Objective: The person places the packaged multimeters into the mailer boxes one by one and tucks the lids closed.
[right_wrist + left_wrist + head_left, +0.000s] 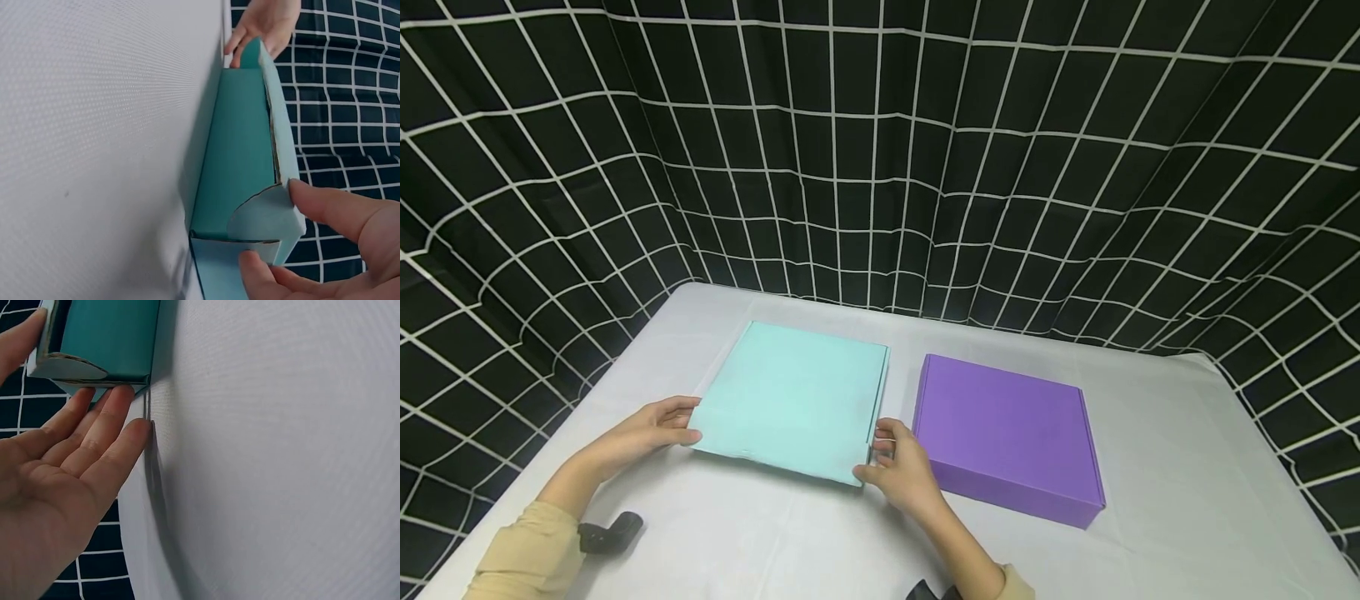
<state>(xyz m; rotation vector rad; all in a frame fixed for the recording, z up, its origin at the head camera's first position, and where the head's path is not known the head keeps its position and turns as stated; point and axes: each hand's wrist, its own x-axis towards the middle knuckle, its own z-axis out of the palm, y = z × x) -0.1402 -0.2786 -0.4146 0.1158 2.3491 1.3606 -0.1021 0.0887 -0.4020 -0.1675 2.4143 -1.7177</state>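
A flat turquoise cardboard box [793, 396] lies left of the middle of the table. In the right wrist view its lid [279, 125] stands partly raised along the front, with a rounded flap [265, 209] at the near corner. My left hand [640, 433] is at the left front corner; its thumb touches the lid's edge and its outstretched fingers [109, 425] touch the side wall. At the right front corner, my right hand [906, 471] holds the box, thumb on the lid's corner and bent fingers [256, 272] against the side.
A closed purple box [1007, 437] lies just right of my right hand. White cloth [1187, 467] covers the table. Black curtains [902, 150] with a white grid hang along the back and sides. A dark device [610, 533] sits at my left wrist.
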